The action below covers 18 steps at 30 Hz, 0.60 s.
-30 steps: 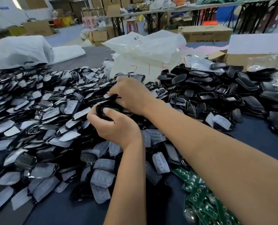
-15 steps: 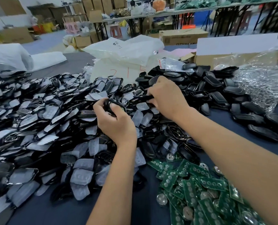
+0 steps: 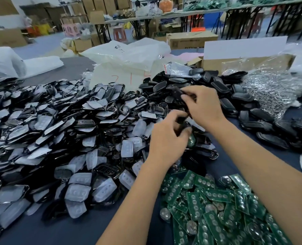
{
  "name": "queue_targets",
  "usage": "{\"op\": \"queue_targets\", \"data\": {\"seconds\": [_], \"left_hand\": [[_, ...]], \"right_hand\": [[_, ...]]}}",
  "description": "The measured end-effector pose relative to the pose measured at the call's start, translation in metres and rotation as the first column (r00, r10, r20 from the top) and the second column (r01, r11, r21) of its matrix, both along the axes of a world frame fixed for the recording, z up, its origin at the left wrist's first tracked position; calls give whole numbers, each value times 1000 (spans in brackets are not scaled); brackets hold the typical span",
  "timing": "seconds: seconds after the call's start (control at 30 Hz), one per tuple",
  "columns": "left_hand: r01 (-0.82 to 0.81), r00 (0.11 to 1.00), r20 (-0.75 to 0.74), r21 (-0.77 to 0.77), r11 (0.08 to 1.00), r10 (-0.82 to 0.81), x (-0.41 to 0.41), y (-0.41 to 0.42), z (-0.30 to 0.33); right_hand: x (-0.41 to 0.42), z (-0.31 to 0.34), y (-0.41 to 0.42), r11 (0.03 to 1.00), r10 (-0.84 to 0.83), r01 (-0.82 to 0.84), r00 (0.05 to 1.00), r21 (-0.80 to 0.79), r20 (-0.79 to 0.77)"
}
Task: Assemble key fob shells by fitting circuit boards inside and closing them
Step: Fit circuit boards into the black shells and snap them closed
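My left hand (image 3: 168, 133) grips a black key fob shell half (image 3: 189, 137) with a green circuit board showing inside it. Just above it, my right hand (image 3: 205, 106) pinches another black shell half (image 3: 177, 92) by its edge, held over the pile of black back shells (image 3: 217, 85). The two hands are close together above the middle of the table. A heap of green circuit boards (image 3: 215, 206) with round coin cells lies at the near right, between my forearms.
A large heap of black front shells with grey button pads (image 3: 58, 138) covers the left of the dark table (image 3: 62, 232). White plastic bags (image 3: 127, 55), a cardboard box (image 3: 235, 62) and a clear bag of metal parts (image 3: 270, 89) stand behind.
My right hand has lifted a shell half from the back-shell pile. My left hand has moved right with its shell toward the right hand. The view has shifted right.
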<state>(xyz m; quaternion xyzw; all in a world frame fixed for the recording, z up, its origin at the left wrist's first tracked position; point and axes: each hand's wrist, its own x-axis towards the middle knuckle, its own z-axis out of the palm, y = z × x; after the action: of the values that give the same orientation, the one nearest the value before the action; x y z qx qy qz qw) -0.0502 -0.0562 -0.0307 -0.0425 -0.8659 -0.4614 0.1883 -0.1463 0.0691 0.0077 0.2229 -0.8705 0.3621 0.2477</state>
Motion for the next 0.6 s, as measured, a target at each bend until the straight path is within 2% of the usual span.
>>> {"op": "queue_targets", "data": {"seconds": [0.07,0.13,0.2,0.23,0.27,0.33,0.43,0.53,0.6], "left_hand": [[36,998,47,-139,990,-30,-4,8,-8],[12,1000,22,-290,957,-6,-6,9,-14],[-14,999,-41,-359,933,0,-9,7,-17],[-35,998,-69,-343,939,12,-10,5,-17],[-63,994,-99,-296,953,35,-10,6,-17],[-117,983,-157,-129,985,96,-11,7,-12],[-27,995,-91,113,993,37,-13,12,-3],[75,997,0,227,971,-77,-11,15,-2],[115,992,19,303,946,-126,-8,14,-5]], "right_hand": [[8,-10,21,984,-33,53,992,-167,120],[16,-23,37,955,-2,78,967,-287,256],[26,-35,50,869,102,118,908,-481,407],[32,-39,55,812,160,148,873,-564,460],[38,-42,60,777,190,168,857,-607,479],[45,-46,70,813,167,143,872,-564,461],[56,-46,73,856,279,1,841,-517,464],[62,-45,69,772,457,-64,748,-633,482],[63,-45,67,697,463,4,762,-717,453]]}}
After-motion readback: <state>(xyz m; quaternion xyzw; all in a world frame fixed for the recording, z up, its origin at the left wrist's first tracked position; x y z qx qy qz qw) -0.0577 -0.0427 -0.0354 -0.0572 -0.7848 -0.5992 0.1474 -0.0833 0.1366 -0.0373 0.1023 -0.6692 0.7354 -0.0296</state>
